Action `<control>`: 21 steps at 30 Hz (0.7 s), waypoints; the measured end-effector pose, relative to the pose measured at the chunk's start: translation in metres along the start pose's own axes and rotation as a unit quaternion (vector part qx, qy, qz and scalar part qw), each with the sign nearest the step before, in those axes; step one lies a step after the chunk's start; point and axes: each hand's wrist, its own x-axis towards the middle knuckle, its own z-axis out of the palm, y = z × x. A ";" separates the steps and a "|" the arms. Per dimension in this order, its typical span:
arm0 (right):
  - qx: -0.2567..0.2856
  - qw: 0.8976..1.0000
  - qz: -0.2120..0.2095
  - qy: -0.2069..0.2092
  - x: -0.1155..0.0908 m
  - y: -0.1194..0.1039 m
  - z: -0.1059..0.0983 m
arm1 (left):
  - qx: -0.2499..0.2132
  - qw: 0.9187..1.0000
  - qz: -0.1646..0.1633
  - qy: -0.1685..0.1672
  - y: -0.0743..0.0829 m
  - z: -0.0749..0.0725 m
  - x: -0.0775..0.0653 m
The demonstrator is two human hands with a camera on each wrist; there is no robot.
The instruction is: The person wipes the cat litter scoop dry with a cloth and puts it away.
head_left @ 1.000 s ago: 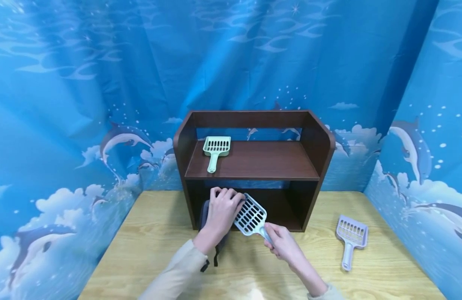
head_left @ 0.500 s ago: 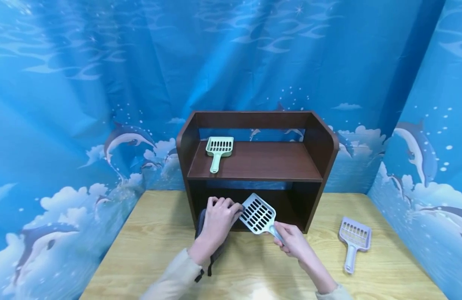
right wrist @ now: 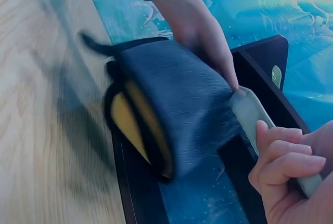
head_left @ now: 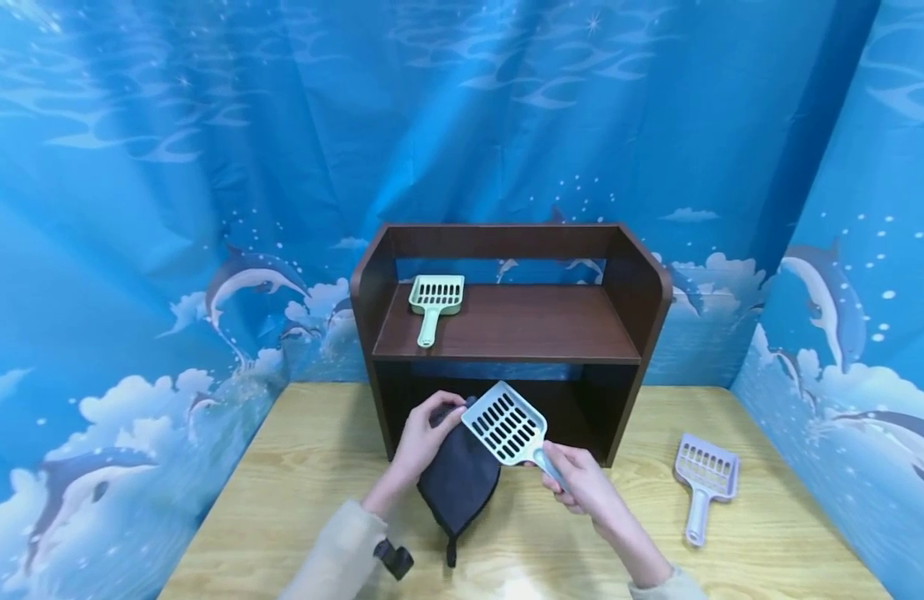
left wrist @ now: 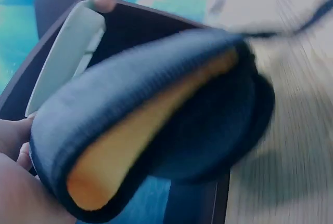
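Just before the lower compartment of a dark brown shelf unit [head_left: 536, 323], a dark pouch [head_left: 462, 473] hangs above the table [head_left: 304, 483], its top pinched in the grip of the left hand [head_left: 419, 432]; an orange-yellow inner side shows in both wrist views. Beside it, the grip of the right hand [head_left: 580, 482] is curled round the handle of a pale blue scoop [head_left: 504, 423], whose slotted head slants up toward the left fingers and overlaps the pouch's upper right edge. Pouch, scoop and hands together hide much of the compartment from the head view, mostly its left and middle. Above them, a green scoop [head_left: 435, 305] lies at the left of the upper board, handle forward. Well apart on the right, a lilac scoop [head_left: 704, 482] lies on the table, handle toward the person. A black buckle-like piece [head_left: 393, 558] sits by the left sleeve [head_left: 337, 546]; what it belongs to cannot be told. Behind everything hangs a blue curtain [head_left: 462, 125] printed with dolphins.
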 end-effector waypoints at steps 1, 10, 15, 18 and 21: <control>-0.001 1.000 -0.002 -0.005 0.000 0.000 0.002 | -0.035 0.999 -0.022 -0.006 0.000 0.001 0.001; 0.002 0.999 -0.008 -0.040 -0.005 0.001 0.015 | -0.156 0.977 -0.145 -0.011 0.007 0.010 0.018; 0.003 1.000 -0.009 -0.022 -0.004 0.001 0.015 | -0.159 0.975 -0.155 -0.032 0.008 0.010 0.021; 0.005 1.000 -0.006 0.003 -0.002 0.001 0.009 | -0.166 0.971 -0.166 -0.041 0.009 0.007 0.016; 0.007 1.000 -0.001 0.017 0.001 0.000 0.002 | -0.169 0.969 -0.174 -0.041 0.011 0.004 0.010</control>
